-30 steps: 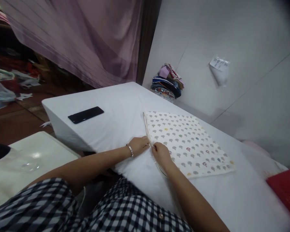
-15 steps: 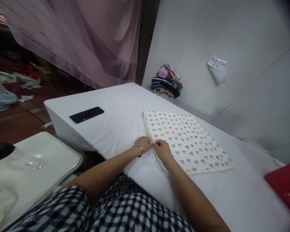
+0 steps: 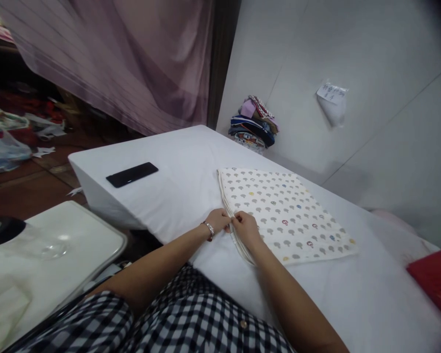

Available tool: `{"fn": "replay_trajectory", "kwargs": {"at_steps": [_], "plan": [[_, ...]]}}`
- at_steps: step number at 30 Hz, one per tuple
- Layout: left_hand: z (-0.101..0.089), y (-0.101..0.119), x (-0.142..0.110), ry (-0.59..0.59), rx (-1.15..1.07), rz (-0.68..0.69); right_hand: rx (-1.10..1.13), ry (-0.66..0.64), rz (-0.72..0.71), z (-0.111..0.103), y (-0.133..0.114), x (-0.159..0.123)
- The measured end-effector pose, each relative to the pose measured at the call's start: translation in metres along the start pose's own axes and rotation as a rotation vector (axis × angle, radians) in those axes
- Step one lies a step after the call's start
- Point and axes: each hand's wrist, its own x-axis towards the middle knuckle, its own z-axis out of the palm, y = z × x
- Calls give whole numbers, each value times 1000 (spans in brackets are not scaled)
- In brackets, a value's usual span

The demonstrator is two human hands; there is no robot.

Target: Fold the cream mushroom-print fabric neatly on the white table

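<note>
A cream cloth point(image 3: 279, 206) printed with small grey and coloured mushroom shapes lies folded in layers on the white-covered table point(image 3: 176, 162). My left hand point(image 3: 218, 220), with a bracelet at the wrist, is closed at the cloth's near left edge. Right beside it my right hand point(image 3: 245, 227) pinches the same layered edge, its forearm passing over the cloth's near corner. The two hands' fingertips meet at the edge, and what lies between them is partly hidden.
A black phone point(image 3: 132, 175) lies on the table to the left. Folded clothes point(image 3: 253, 125) are stacked by the wall. At lower left stands a white stool-like surface point(image 3: 77, 240) with a clear bottle point(image 3: 40, 242). A red item point(image 3: 435, 279) sits at far right.
My left forearm has swung slightly right and nearer my body, and both hands have drawn together at the cloth's edge. The cloth has barely moved.
</note>
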Motion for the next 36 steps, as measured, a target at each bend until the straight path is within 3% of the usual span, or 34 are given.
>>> {"fn": "replay_trajectory", "kwargs": {"at_steps": [4,10,19,27,30,36], "plan": [[0,-3,1,41,19,21,-70,-20,-36,0,-1,-3],[5,-10,4,111,12,79,-124,-16,36,2,-2,-4],[10,-18,6,129,-203,200,-342,-103,-44,-1,-14,-14],[6,-11,1,108,-282,138,-418,-137,-61,-2,-21,-24],[3,-10,2,91,-271,131,-343,-114,-61,-3,-17,-18],[-4,1,15,34,-325,-104,-118,-92,-52,-10,-11,-10]]}}
